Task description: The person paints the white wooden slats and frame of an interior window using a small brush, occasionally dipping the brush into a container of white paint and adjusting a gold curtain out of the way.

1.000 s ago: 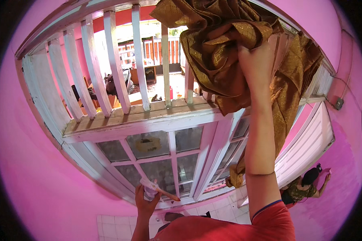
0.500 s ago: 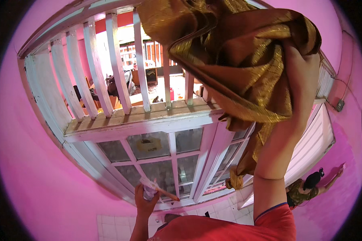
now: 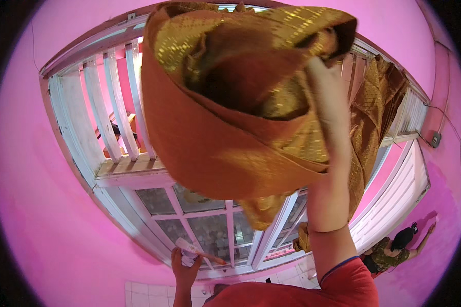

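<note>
My right hand (image 3: pixel 323 84) is raised high and closed on a bunched brown-and-gold curtain (image 3: pixel 225 158), which hangs in wide folds in front of the window slats. Part of that hand is hidden in the folds. Lower down, my left hand (image 3: pixel 184 270) is closed round a brush (image 3: pixel 206 255) with an orange-brown handle and a pale, whitish end. Something crumpled and whitish is gripped along with it. Another length of the same brown-gold fabric (image 3: pixel 369 123) drapes over the frame to the right of my right arm.
White wooden slats (image 3: pixel 112 110) stand above a ledge and glass panes (image 3: pixel 207 233). At the right is a white louvred door (image 3: pixel 399 189). Beyond it a person (image 3: pixel 394 248) reaches a hand to the pink wall (image 3: pixel 422 225). White tiles (image 3: pixel 148 294) show below.
My right hand has moved left with the curtain, which now covers more slats and has swung toward me. Fabric draped at the right has come into sight. My left hand still holds the brush.
</note>
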